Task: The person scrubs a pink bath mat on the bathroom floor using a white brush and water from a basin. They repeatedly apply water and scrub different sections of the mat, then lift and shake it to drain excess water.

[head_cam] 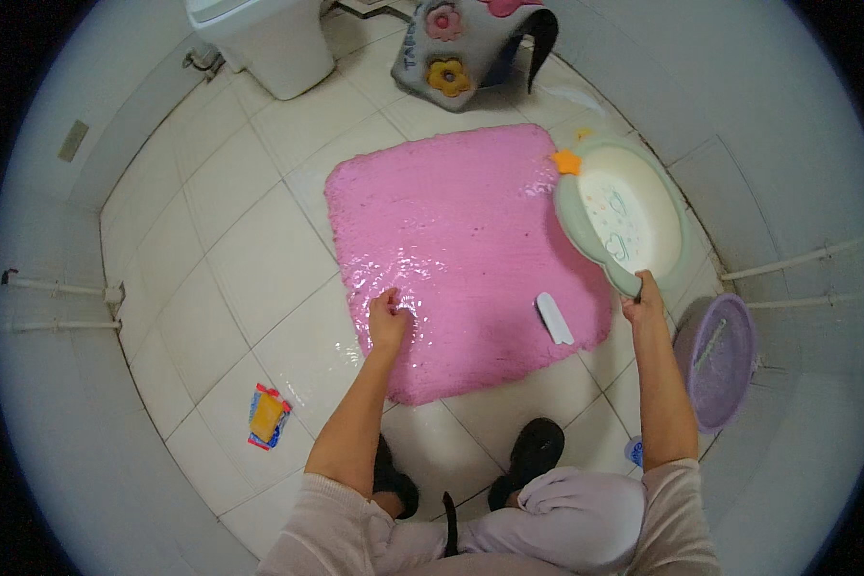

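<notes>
A wet pink mat [468, 245] lies on the tiled floor before me, glistening most at its left side. Over that wet part is my left hand [389, 317], its fingers curled and nothing seen in them; whether it touches the mat I cannot tell. My right hand [642, 301] grips the near rim of a green and cream plastic basin [637, 209], which is tilted beside the mat's right edge. An orange star [567, 163] shows at the basin's left rim. A white-backed scrubbing brush [555, 318] rests on the mat's lower right part.
A purple basin [716, 363] leans near the right wall. At the left, a yellow soap bar [266, 416] lies on its wrapper. A toilet [281, 50] and a grey mat with flowers [461, 57] are at the far side. White pipes [799, 261] run along the walls.
</notes>
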Motion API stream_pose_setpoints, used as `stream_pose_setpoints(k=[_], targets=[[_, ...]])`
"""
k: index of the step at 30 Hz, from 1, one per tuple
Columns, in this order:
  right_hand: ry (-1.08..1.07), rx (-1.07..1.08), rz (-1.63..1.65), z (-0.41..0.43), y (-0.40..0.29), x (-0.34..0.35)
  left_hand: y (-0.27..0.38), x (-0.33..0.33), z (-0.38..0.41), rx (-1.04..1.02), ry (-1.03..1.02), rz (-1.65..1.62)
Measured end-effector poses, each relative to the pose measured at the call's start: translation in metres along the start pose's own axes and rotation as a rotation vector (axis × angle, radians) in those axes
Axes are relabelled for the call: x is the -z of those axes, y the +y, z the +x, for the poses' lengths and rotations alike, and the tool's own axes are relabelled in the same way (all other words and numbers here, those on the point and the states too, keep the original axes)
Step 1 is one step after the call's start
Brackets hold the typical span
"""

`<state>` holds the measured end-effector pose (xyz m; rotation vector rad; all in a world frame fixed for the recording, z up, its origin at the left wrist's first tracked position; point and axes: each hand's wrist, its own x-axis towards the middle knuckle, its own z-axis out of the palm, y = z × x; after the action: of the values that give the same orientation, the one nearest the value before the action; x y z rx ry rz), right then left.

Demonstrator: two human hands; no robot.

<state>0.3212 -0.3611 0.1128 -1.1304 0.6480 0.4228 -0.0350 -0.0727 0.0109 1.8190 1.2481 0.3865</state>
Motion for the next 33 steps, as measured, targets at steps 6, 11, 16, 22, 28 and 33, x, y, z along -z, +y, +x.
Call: stream_pose_setpoints(k=[6, 11, 16, 22, 28, 33], targets=[[-0.034, 0.344, -0.405, 0.111, -0.005, 0.175, 0.045, -0.014, -0.006, -0.239, -0.240, 0.255], [0.083, -0.205, -0.143, 0.062, 0.054, 0.136, 0.030, 0.058, 0.011, -0.587, -0.387, 0.764], [-0.484, -0.737, -1.101, -0.023, 0.018, 0.088, 0.027, 0.113, -0.020, -0.572, -0.454, 0.725], [-0.987, -0.147, -1.837, -0.049, 0.086, 0.000, -0.089, 0.196, -0.106, -0.163, 0.185, 0.668], [-1.216, 0.119, -1.887, -0.133, 0.144, -0.093, -0.160, 0.261, -0.153, 0.392, 0.139, 0.934], [-1.398, 0.084, -1.893, -0.154, 0.172, -0.116, -0.192, 0.274, -0.144, 0.270, 0.020, 0.801]])
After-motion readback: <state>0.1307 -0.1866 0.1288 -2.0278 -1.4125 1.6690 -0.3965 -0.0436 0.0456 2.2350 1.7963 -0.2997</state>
